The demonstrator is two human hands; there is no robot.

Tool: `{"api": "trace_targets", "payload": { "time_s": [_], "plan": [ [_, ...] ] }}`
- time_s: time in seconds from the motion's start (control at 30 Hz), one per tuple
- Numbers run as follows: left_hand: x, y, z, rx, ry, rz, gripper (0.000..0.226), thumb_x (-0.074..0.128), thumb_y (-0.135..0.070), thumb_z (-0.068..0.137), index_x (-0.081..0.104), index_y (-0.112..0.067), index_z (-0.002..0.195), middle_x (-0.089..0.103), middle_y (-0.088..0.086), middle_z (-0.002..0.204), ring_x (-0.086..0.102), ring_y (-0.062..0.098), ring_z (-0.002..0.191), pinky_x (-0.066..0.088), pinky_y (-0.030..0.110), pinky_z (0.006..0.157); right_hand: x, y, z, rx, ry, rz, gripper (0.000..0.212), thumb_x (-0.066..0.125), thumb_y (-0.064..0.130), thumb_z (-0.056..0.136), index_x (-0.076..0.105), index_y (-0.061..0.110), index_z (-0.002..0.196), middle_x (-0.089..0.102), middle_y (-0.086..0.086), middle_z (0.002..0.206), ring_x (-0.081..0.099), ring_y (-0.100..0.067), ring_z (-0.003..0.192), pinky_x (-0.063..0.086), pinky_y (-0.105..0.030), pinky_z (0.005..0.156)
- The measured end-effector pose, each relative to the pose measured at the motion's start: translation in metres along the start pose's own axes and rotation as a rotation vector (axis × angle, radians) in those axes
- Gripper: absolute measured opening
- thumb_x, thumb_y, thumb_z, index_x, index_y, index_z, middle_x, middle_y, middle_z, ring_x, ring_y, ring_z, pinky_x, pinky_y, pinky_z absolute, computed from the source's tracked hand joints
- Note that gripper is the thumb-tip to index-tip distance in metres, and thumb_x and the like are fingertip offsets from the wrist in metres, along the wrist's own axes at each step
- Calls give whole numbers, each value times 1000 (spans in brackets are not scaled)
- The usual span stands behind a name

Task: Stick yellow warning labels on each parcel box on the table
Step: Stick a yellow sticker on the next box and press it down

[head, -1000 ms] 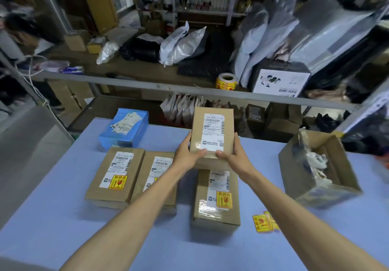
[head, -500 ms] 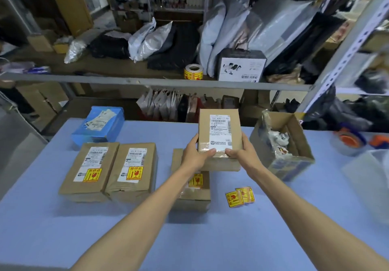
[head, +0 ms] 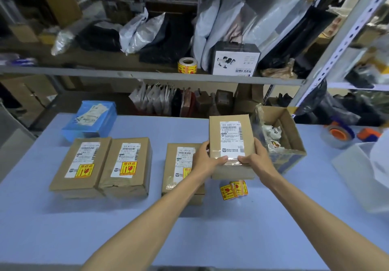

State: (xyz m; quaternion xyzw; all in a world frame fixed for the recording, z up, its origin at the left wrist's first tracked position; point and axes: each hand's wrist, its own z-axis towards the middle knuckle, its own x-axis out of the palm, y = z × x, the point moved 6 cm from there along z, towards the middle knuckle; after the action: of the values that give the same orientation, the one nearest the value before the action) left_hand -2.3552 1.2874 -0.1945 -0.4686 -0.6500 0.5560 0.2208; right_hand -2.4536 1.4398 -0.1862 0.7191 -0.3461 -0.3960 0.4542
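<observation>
A brown parcel box (head: 231, 138) with a white shipping label and no yellow label on its top is held over the blue table (head: 189, 228). My left hand (head: 205, 160) grips its near left corner and my right hand (head: 255, 160) grips its near right corner. Three brown parcels lie in a row to the left, each with a yellow warning label: the left parcel (head: 81, 165), the middle parcel (head: 126, 166), the right parcel (head: 181, 165), partly hidden by my left arm. Loose yellow warning labels (head: 232, 189) lie under the held box's near edge.
An open cardboard box (head: 288, 144) with scraps stands right of the held box. A blue parcel (head: 90, 119) lies at the back left. Tape rolls (head: 339, 134) and a clear plastic container (head: 362, 174) sit at the right. A roll of yellow labels (head: 187, 65) stands on the shelf behind.
Both hands have carried the unlabelled box to the right and lower, from above the third parcel to beside it, over the loose labels.
</observation>
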Motion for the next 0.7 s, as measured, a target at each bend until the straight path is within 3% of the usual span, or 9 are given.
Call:
{"api": "trace_targets", "payload": {
  "time_s": [0.13,0.27,0.37,0.53,0.7],
  "plan": [
    [0,14,-2,-36,-2,33,70,83,-21,70,50,-20,132,61,-4,123,57,17,113,49,33,92,7,-14,-10,37,14,-30,57,65,-9,78,44,16,126,62,-1,111,59,-13,98,51,-24,73],
    [-18,39,-5,-83,-34,89,68,85,-19,65,54,-20,126,65,-5,119,61,17,107,49,33,91,32,-35,-17,92,41,-68,62,71,6,70,47,18,126,64,-1,116,61,-22,107,51,-42,92],
    [-35,51,-8,-111,-82,119,66,84,-17,66,55,-20,125,67,-3,117,61,16,103,49,29,89,55,-43,-22,111,82,-58,67,67,19,59,47,22,124,64,0,117,61,-21,108,49,-44,95],
    [-62,58,-9,-95,-189,289,48,83,-20,65,63,-21,109,68,-4,107,62,19,100,50,33,87,88,-39,-17,85,154,-53,56,66,-2,78,42,17,124,60,-3,118,59,-21,105,48,-18,66],
    [-83,67,-4,-121,-271,441,48,81,-21,67,62,-19,111,64,2,114,60,24,105,49,36,90,117,-40,-15,66,203,-46,57,66,-3,78,41,17,125,60,-4,119,59,-22,108,52,-20,68]
  ]
}}
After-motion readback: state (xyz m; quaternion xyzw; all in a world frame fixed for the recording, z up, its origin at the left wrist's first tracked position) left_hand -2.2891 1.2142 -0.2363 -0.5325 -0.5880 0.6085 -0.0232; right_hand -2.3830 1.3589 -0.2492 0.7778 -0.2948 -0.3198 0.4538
